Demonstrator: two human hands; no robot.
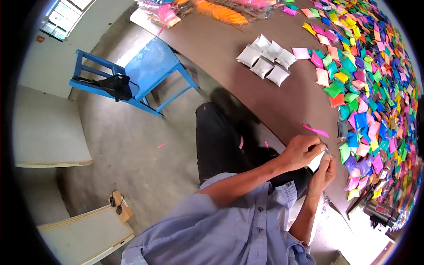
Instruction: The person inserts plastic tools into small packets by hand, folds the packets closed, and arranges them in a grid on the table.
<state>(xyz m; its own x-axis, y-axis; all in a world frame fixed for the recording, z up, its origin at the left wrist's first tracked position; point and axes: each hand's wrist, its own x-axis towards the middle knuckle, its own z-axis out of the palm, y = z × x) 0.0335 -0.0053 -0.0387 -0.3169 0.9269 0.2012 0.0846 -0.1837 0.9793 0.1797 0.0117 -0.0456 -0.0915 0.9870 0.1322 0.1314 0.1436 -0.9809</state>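
Near the table's edge, my left hand (302,152) and my right hand (323,173) are close together, both with fingers pinched on a small white packet (315,163). The packet's upper edge is partly hidden by my fingers. Just above my hands a pink plastic strip (316,130) lies on the brown table (282,106). Farther up the table, several white packets (263,67) lie grouped together, with a pale pink packet (301,53) to their right.
Many small coloured packets (349,66) cover the table's right side. Clear bags with orange and pink contents (221,12) lie at the top. A metal clamp-like device (380,213) is at lower right. A blue chair (154,66) holding a black bag (117,87) stands left.
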